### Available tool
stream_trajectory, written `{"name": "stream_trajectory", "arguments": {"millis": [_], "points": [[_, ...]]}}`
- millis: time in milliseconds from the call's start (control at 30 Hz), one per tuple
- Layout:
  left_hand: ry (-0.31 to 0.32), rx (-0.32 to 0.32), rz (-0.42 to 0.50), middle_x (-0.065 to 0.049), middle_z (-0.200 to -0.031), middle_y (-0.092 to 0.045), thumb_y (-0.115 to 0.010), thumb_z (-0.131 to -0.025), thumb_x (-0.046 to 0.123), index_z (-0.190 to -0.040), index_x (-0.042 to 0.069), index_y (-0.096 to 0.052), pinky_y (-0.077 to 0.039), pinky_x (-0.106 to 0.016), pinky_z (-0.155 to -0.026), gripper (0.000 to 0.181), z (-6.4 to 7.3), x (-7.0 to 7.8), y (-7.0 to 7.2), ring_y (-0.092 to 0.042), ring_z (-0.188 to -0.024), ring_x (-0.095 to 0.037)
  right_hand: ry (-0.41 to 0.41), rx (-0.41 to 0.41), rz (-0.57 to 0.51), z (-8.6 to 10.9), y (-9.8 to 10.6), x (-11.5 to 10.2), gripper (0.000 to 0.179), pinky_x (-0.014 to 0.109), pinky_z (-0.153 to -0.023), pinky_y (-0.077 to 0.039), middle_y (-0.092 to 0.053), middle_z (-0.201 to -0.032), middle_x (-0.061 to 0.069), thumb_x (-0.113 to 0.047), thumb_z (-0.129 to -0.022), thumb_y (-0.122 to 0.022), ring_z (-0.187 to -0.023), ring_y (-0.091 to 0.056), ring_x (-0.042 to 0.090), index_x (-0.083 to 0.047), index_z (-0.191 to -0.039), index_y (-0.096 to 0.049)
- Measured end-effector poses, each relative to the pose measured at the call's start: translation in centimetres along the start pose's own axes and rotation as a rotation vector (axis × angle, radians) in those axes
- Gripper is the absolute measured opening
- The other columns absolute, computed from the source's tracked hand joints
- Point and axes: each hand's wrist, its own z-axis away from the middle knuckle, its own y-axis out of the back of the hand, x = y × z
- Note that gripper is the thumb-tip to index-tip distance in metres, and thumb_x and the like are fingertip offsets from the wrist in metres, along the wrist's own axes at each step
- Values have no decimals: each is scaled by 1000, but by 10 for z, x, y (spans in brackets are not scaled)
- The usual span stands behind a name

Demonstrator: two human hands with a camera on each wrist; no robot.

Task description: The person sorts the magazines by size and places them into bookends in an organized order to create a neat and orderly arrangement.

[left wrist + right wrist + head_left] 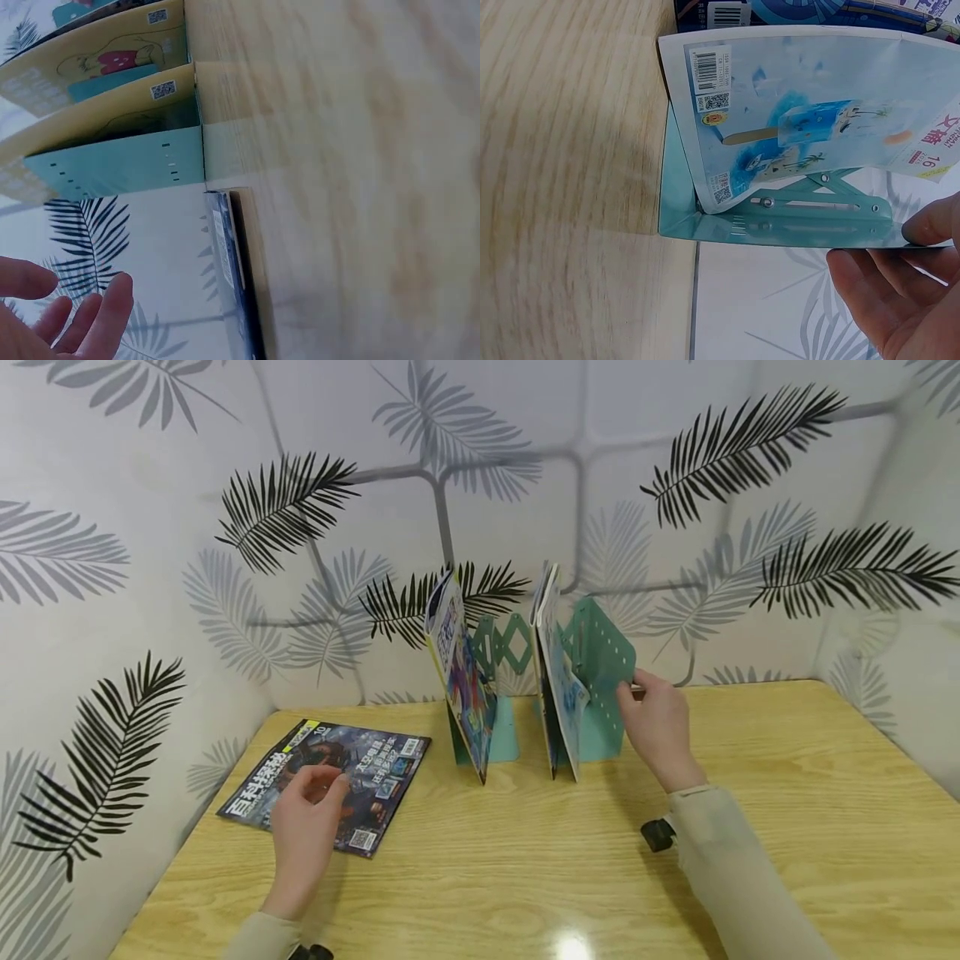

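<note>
A teal expandable bookend with a crisscross lattice stands near the wall. My right hand pinches the edge of its right end panel, thumb inside and fingers outside. Upright magazines lean in it: a colourful one at the left and a pale blue one beside the right panel, with others behind its cover. My left hand is over a dark magazine lying flat on the table. Its fingers are loosely bent and hold nothing; in the left wrist view the fingers are spread apart.
The wooden table meets a wall with leaf-patterned covering behind the bookend and at both sides. A dark wrist device sits at my right cuff.
</note>
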Motion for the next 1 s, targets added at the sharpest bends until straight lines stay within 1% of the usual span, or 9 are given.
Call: {"name": "stream_trajectory", "arguments": {"millis": [67, 200, 333, 467, 567, 667, 733, 833, 1000], "points": [[51, 9, 36, -16, -111, -65, -63, -96, 13, -107, 1, -65, -59, -36, -66, 17, 0, -3, 3, -69, -74, -15, 2, 0, 0, 0, -1, 1, 29, 48, -66, -54, -72, -97, 21, -12, -98, -50, -81, -69, 34, 2, -109, -72], [121, 31, 97, -19, -99, -65, -63, -96, 13, -107, -3, -64, -59, -34, -63, 19, 0, -6, 8, -68, -69, -13, 7, 1, -2, 0, -2, 3, 28, 49, -69, -54, -71, -101, 20, -12, -98, -49, -84, -69, 34, 2, -108, -72], [201, 33, 197, -9, -89, -65, -64, -96, 16, -108, -6, -61, -60, -35, -65, 26, -1, -8, 10, -68, -73, -18, 11, -17, 11, 1, -3, 5, 27, 50, -70, -55, -70, -104, 21, -12, -99, -50, -86, -69, 35, 2, -103, -72], [306, 26, 334, -2, -91, -62, -62, -97, 18, -112, -7, -55, -59, -40, -73, 30, -1, -11, 16, -67, -81, -17, 19, -40, 33, 2, -3, 6, 26, 49, -66, -55, -69, -105, 23, -11, -99, -50, -83, -69, 35, 4, -98, -71], [380, 34, 430, -5, -101, -56, -58, -99, 16, -114, -4, -54, -57, -39, -81, 25, -1, -13, 23, -66, -86, -16, 22, -42, 37, 2, -4, 7, 26, 47, -63, -54, -69, -106, 23, -11, -99, -49, -81, -69, 35, 4, -99, -71], [448, 58, 515, -7, -111, -50, -56, -99, 13, -110, 1, -55, -55, -36, -87, 16, -2, -15, 33, -64, -90, -14, 26, -38, 46, 1, -4, 7, 26, 45, -61, -53, -69, -106, 23, -10, -98, -49, -80, -69, 34, 4, -99, -71], [483, 61, 545, -8, -116, -46, -53, -100, 13, -108, 4, -55, -53, -33, -91, 13, -2, -17, 40, -61, -94, -14, 28, -38, 52, 0, -4, 7, 25, 45, -60, -53, -69, -105, 23, -9, -98, -49, -79, -69, 34, 3, -97, -71], [513, 29, 546, -7, -123, -41, -49, -101, 14, -114, 7, -52, -49, -29, -96, 15, -1, -21, 48, -53, -103, -14, 27, -42, 56, 0, -4, 7, 25, 44, -60, -53, -69, -105, 23, -10, -98, -50, -79, -69, 34, 3, -96, -70], [555, -24, 526, -4, -126, -37, -47, -102, 20, -122, 12, -45, -48, -27, -95, 21, 0, -23, 56, -46, -109, -15, 11, -64, 42, 2, -3, 7, 27, 45, -60, -54, -69, -101, 24, -11, -99, -49, -81, -69, 35, 5, -104, -71]]}}
